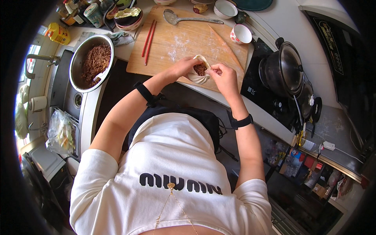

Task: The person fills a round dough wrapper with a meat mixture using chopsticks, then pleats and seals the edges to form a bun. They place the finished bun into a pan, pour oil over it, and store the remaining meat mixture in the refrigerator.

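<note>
Over the near edge of a floured wooden board (164,38), my left hand (185,67) holds a partly pleated dough wrapper (199,78) with brown filling (200,69) showing in its open top. My right hand (222,77) pinches the wrapper's right rim between thumb and fingers. Two red chopsticks (149,42) lie on the board's left side. A thin wooden rolling pin (225,45) rests slantwise on the right side, and a metal ladle (194,20) lies across the far part. Left of the board stands a metal bowl (112,63) of brown filling with a white utensil in it.
A polka-dot bowl (241,34) stands at the board's right corner. Further right, a dark lidded pot (282,70) sits on the black cooktop (255,85). Stacked bowls (129,27) and seasoning jars (93,14) are at the far left, above the sink (77,110).
</note>
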A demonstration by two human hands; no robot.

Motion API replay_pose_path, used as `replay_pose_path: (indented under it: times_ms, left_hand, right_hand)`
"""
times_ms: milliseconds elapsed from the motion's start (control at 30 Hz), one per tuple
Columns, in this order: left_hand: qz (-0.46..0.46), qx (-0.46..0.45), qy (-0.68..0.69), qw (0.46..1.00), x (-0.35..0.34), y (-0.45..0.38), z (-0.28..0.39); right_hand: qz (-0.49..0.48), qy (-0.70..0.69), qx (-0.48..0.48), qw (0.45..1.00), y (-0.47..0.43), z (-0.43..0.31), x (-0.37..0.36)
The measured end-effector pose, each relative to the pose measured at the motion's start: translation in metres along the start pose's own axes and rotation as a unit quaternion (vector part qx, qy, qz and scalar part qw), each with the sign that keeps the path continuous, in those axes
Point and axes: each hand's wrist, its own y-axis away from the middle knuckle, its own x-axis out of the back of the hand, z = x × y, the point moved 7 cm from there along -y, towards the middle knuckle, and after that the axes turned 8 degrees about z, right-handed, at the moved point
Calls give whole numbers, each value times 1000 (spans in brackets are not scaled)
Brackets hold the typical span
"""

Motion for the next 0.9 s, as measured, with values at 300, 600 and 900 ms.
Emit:
replay_pose_path:
  times_ms: [300,600,900]
  left_hand:
    - [7,39,-25,999,0,-2,-5]
    - [-66,18,-133,989,-5,-9,-2]
    - [-59,-4,-97,994,-2,-8,16]
  right_hand:
    - [-29,163,308,937,12,-46,-5]
    - [5,108,139,984,0,-35,8]
    - [43,55,106,992,-1,-15,3]
